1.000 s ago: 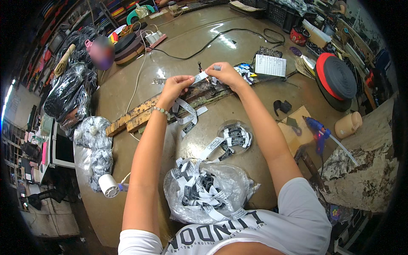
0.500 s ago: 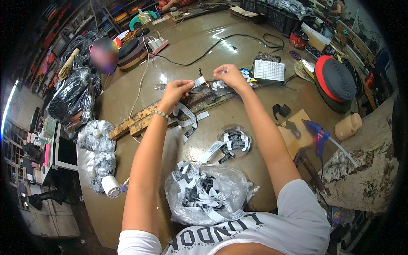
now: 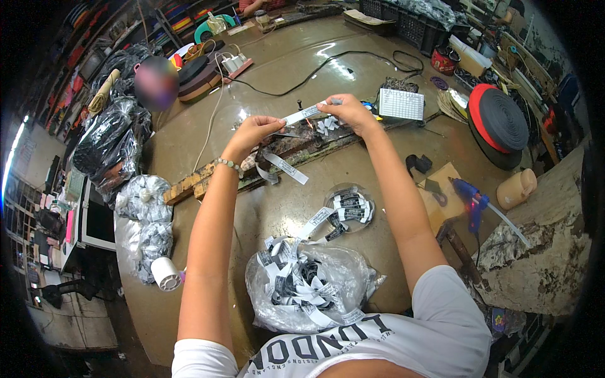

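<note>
Glossy tabletop (image 3: 372, 82) — bright striplight (image 3: 14, 154)

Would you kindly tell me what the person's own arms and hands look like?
Short white sleeves, part of a white shirt with dark lettering, leave the forearms bare. The left hand and right hand wear no gloves. A bracelet of small, pale beads circles the left wrist; the right wrist looks bare.

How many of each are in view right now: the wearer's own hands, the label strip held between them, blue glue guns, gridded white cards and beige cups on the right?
Wearer's hands: 2 (left hand, right hand)
Label strip held between them: 1
Blue glue gun: 1
Gridded white card: 1
Beige cup: 1
Total: 6
</note>
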The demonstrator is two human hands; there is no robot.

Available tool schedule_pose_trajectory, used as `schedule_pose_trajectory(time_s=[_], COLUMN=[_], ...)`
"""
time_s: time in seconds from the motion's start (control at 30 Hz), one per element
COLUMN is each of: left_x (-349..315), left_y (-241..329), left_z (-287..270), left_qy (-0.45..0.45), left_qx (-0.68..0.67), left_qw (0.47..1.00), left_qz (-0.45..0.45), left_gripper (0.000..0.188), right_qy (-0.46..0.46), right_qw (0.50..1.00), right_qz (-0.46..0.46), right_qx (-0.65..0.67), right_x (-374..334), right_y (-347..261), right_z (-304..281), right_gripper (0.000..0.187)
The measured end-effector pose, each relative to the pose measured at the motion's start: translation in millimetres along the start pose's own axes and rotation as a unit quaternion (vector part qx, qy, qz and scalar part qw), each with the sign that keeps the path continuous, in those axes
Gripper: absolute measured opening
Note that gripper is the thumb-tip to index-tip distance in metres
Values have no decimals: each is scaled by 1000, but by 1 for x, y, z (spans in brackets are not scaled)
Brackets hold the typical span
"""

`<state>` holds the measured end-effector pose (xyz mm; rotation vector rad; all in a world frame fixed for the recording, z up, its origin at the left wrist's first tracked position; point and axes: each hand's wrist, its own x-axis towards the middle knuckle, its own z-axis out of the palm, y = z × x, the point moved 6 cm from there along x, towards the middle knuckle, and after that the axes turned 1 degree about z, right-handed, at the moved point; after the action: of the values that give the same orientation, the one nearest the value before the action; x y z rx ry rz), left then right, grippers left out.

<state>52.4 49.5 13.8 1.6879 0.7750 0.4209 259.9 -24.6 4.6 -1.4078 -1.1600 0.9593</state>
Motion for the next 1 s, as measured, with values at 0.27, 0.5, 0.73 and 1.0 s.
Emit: schedule_pose_trajectory(time_s=[0.27,0.5,0.73,1.0], left_x=[-11,-18,-14,-14], left_y=[22,45,20,30], left_z=[23,37,12,35], left_qy=[36,-5,33,-40], left_qx=[12,44,-56,-48], left_qw=[999,995,998,998], left_qz=[33,85,3,-30], left_gripper=[47,45,43,73], right_qy=[-62,-37,19,-98], right_qw=[992,987,1000,986], right_qz=[-101,-147,4,-123], right_qx=[-44,-59,5,-49], right_x=[-19,-21,-3,-26], right_y=[-43,-55,-10,-54], right_z=[18,31,-6,28], right_gripper=[26,25,23,25])
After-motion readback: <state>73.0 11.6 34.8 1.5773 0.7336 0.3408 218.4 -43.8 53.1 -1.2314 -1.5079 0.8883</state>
